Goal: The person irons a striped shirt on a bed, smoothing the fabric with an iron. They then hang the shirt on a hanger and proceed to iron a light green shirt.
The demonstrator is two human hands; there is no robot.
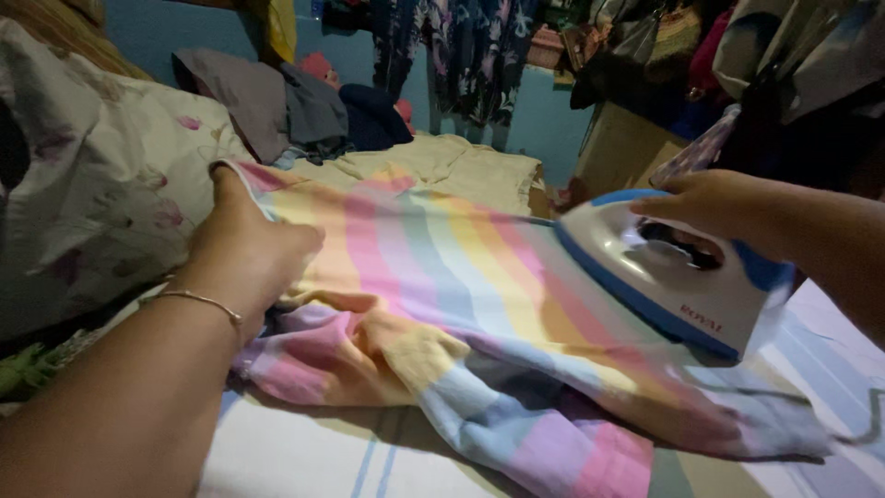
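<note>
Dim light falling over a teal wall [175, 32]. Clothes hanging along the top [470, 46], bags crowding the right corner [645, 41]. Floral pillow [101, 175] leaning at left, folded grey garments [277, 106] piling behind, cream sheet [461, 166] lying rumpled.

A bed or padded surface covered by a pale sheet with thin blue stripes [304, 452] carries everything. Directly on it lies a pastel rainbow-striped cloth [479, 304] (pink, yellow, blue and lilac bands), flat in the middle and bunched along its near edge. Beyond it lies a rumpled cream cloth [461, 166]. A floral pillow [101, 184] rests at the left.
</note>
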